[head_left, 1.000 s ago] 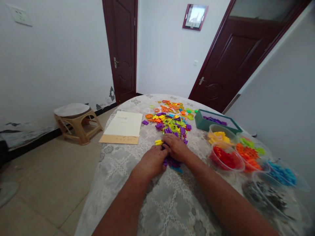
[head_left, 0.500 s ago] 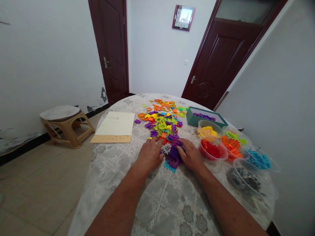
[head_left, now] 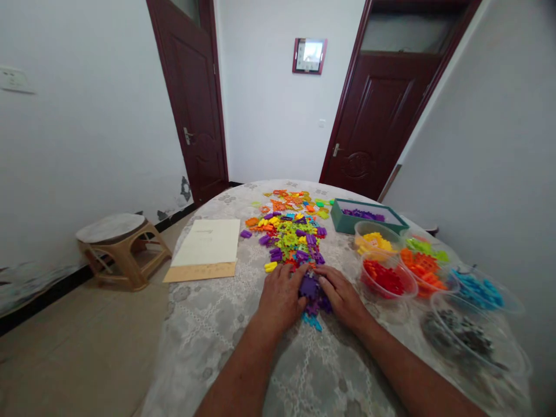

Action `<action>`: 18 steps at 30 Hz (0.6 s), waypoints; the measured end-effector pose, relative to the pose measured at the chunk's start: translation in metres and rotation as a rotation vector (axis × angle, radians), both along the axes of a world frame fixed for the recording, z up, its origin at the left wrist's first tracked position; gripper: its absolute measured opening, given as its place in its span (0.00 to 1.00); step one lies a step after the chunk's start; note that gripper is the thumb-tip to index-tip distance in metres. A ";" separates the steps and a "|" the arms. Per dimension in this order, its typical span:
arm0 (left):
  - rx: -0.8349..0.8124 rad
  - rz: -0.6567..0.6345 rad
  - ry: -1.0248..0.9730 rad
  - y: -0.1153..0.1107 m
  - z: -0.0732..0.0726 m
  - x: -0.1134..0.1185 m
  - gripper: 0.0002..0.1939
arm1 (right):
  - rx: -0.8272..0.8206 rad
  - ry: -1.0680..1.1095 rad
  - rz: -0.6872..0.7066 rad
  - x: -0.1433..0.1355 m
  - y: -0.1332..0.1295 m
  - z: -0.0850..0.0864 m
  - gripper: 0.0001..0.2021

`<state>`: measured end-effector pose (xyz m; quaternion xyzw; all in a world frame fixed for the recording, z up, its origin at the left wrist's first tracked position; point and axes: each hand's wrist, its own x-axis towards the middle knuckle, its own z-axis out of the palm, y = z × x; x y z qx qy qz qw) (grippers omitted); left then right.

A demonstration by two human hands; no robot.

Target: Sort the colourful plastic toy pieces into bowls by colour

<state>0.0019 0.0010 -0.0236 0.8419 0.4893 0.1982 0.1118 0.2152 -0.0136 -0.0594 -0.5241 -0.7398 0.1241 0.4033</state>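
My left hand (head_left: 282, 295) rests at the near end of a pile of plastic building pieces, its fingers curled and the thumb against a dark purple square piece (head_left: 309, 286). From the other side my right hand (head_left: 341, 292) closes on the same purple pieces, fingers bent and tips close to the left fingertips. Part of what lies under both palms is hidden. Light blue pieces (head_left: 311, 321) stick out below the purple ones. Just beyond the hands spread lime green pieces (head_left: 292, 234), with yellow, red and purple ones mixed in; a yellow piece (head_left: 270, 267) lies beside my left fingers.
Clear tubs at right hold red pieces (head_left: 384, 277), orange pieces (head_left: 423, 269), yellow, green, blue pieces (head_left: 480, 288) and grey pieces (head_left: 467, 333). A green box (head_left: 343, 223) contains purple pieces. Paper (head_left: 206, 243) lies left on the patterned tablecloth (head_left: 208, 324); a stool (head_left: 110, 229) stands beyond.
My hands have come closer together around the purple pieces. The grey piece seen between them before is now out of sight. The camera view has tilted up a little.
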 end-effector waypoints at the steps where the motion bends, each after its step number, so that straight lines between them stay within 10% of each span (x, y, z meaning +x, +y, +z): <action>1: 0.003 0.023 -0.001 0.002 0.000 -0.001 0.41 | 0.000 -0.024 0.031 -0.002 -0.003 0.001 0.18; 6: 0.019 0.115 0.006 0.010 -0.003 -0.009 0.37 | 0.120 -0.279 0.143 -0.018 -0.012 -0.007 0.31; 18: 0.015 0.170 0.104 0.013 0.012 -0.029 0.23 | 0.237 -0.279 -0.033 -0.014 0.009 -0.022 0.16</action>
